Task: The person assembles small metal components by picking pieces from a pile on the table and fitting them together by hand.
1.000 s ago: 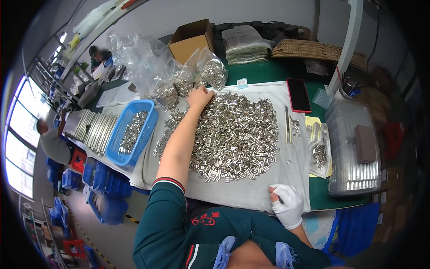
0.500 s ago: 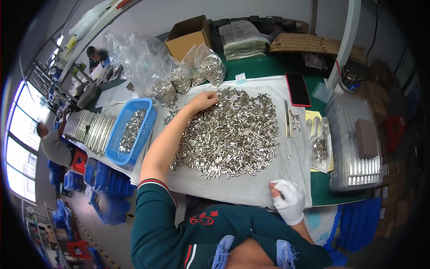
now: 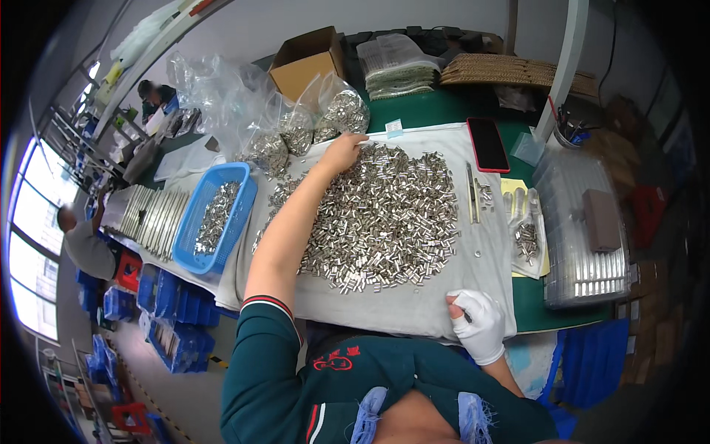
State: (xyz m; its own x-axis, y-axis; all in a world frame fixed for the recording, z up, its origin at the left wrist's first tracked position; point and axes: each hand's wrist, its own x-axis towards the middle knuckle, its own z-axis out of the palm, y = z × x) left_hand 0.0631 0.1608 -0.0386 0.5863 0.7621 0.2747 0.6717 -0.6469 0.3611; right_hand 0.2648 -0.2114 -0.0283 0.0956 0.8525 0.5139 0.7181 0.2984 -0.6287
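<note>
- Left hand, bare: placed at the far-left margin of the pile, toward the bench's far edge. The fingers are bent and drawn close together; whether they grip a piece cannot be told.
- Right hand, in a white glove with bare fingertips visible: loosely curled at the cloth's near-right corner, beside the bench's near edge. Its thumb lies close to the forefinger; its contents, if any, cannot be made out.
- The two hands are well apart.
- Metal pieces, small and silvery: heaped mid-cloth, between the hands.
- Cloth, pale grey: spread over the green bench, reaching its near edge.
- Blue basket, toward the bench's left end: contains similar pieces.
- Clear bags, near the far edge: partly filled with pieces, just beyond the left hand.
- Phone, red-rimmed: right of the pile, near the cloth's far-right corner.
</note>
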